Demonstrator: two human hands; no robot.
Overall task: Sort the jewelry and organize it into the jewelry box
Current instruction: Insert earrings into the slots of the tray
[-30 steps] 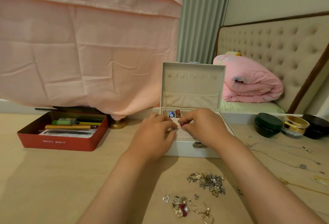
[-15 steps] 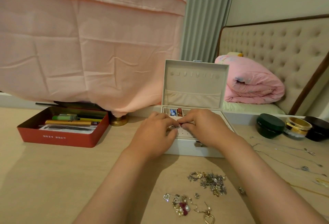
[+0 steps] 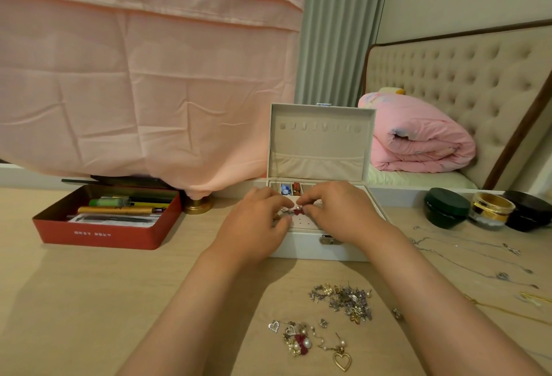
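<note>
My left hand (image 3: 257, 226) and right hand (image 3: 337, 211) meet, both pinching a small red earring (image 3: 297, 211). They hover over the open jewelry box (image 3: 310, 248).

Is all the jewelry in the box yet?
Not yet. A few colorful pieces sit in the jewelry box, at the back. The left hand and right hand pinch a small red piece over the holed panel. Two piles and several chains on the table are left.

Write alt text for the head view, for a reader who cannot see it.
A left hand and right hand pinch a small red piece over an open white jewelry box on a table. Loose jewelry lies nearer; a red tin sits left.
</note>
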